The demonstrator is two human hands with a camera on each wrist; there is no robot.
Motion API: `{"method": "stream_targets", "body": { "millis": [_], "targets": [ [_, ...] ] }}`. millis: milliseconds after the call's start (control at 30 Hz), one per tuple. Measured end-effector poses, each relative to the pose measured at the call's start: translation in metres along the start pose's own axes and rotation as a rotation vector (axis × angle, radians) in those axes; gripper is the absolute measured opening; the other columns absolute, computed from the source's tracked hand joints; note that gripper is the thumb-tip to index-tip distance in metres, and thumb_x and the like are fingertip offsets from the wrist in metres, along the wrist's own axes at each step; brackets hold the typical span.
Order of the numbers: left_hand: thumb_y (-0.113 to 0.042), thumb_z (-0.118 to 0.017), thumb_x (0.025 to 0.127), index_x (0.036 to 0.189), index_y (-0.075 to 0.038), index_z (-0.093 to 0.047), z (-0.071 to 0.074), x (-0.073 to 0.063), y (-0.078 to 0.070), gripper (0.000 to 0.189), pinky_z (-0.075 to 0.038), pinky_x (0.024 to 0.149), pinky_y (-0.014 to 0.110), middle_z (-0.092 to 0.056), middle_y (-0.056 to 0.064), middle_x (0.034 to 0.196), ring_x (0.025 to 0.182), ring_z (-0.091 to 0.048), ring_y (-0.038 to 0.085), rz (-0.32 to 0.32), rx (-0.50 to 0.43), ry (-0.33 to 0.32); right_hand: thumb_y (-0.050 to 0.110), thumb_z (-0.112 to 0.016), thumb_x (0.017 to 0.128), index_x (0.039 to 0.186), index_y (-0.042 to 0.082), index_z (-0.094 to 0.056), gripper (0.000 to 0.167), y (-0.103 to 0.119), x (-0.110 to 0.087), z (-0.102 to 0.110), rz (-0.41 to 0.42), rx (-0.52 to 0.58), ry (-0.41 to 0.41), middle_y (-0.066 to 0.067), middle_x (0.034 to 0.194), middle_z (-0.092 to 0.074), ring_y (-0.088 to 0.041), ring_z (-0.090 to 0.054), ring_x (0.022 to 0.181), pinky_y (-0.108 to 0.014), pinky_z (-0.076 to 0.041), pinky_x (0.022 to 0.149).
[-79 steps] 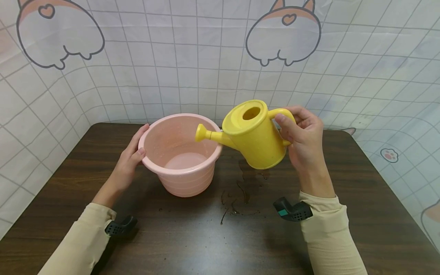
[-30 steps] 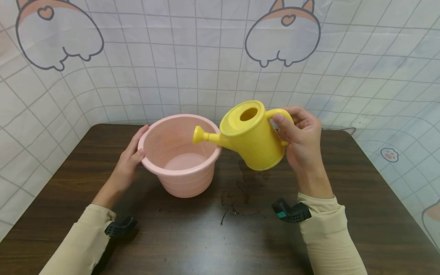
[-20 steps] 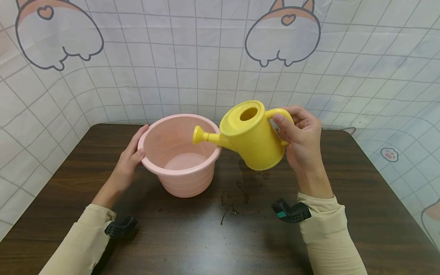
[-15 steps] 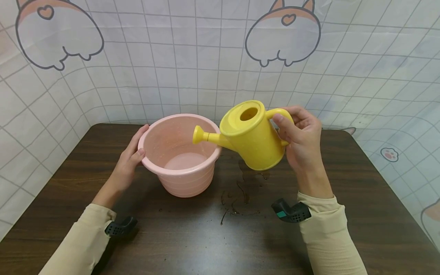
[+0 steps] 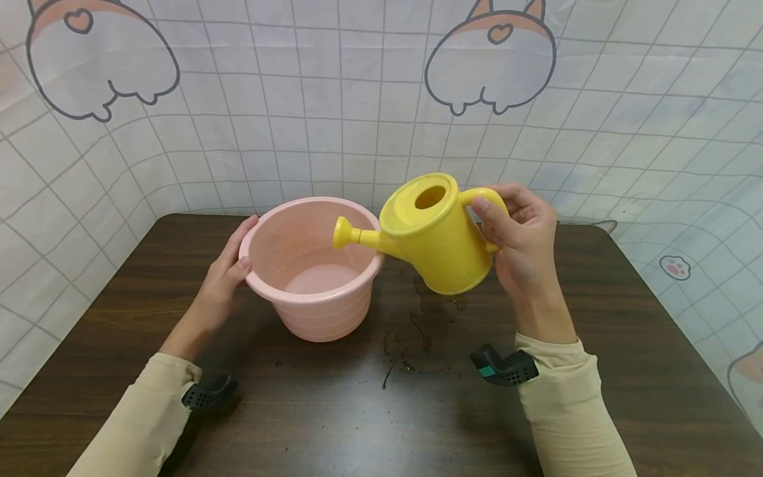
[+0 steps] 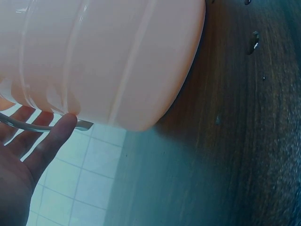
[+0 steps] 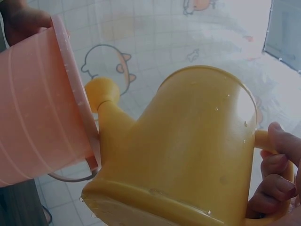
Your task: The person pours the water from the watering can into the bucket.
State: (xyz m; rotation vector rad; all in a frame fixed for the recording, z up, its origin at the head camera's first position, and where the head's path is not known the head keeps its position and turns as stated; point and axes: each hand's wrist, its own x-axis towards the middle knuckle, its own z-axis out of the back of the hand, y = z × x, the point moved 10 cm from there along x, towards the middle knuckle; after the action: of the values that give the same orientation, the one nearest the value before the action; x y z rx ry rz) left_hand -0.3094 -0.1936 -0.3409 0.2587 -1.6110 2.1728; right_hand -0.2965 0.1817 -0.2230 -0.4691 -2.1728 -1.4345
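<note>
Gridded backdrop behind basin, wet table.

Yellow watering can tilted, its spout over the mouth of a round pink basin

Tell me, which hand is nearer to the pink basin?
Left. The left hand holds the pink basin at its left side. The right hand is apart from it, to the right, gripping the yellow watering can.
</note>
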Motion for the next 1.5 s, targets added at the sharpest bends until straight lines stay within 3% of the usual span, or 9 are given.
{"method": "stream_targets", "body": {
  "millis": [333,1133,1500],
  "targets": [
    [-0.029,-0.034,0.099,0.154,-0.030,-0.023,0.0004,0.0002,0.0007,0.056,-0.047,0.082,0.017,-0.031,0.003,0.155,0.122,-0.045,0.014,0.001,0.000,-0.003,-0.007,-0.063,0.086,0.091,-0.002,-0.070,0.010,-0.0007,0.0002,-0.0008,-0.009,0.011,0.005,-0.003,0.075,-0.067,-0.014,-0.030,0.050,-0.026,-0.019,0.051],
    [-0.029,-0.034,0.099,0.155,-0.024,-0.022,0.0003,0.0000,0.0001,0.058,-0.045,0.086,0.015,-0.030,0.002,0.156,0.125,-0.043,0.012,0.002,-0.009,-0.001,-0.006,-0.063,0.087,0.090,0.000,-0.070,0.010,0.0006,-0.0002,-0.0007,-0.001,-0.020,0.002,-0.001,0.073,-0.064,-0.013,-0.031,0.051,-0.026,-0.020,0.051],
    [-0.030,-0.034,0.099,0.154,-0.031,-0.023,0.0001,-0.0002,0.0000,0.056,-0.045,0.085,0.016,-0.030,0.001,0.156,0.125,-0.044,0.014,0.003,-0.007,0.000,-0.004,-0.063,0.087,0.088,0.005,-0.071,0.013,0.0009,-0.0002,0.0031,0.016,-0.082,-0.032,0.001,0.071,-0.063,-0.013,-0.030,0.051,-0.025,-0.020,0.051]
  ]
}}
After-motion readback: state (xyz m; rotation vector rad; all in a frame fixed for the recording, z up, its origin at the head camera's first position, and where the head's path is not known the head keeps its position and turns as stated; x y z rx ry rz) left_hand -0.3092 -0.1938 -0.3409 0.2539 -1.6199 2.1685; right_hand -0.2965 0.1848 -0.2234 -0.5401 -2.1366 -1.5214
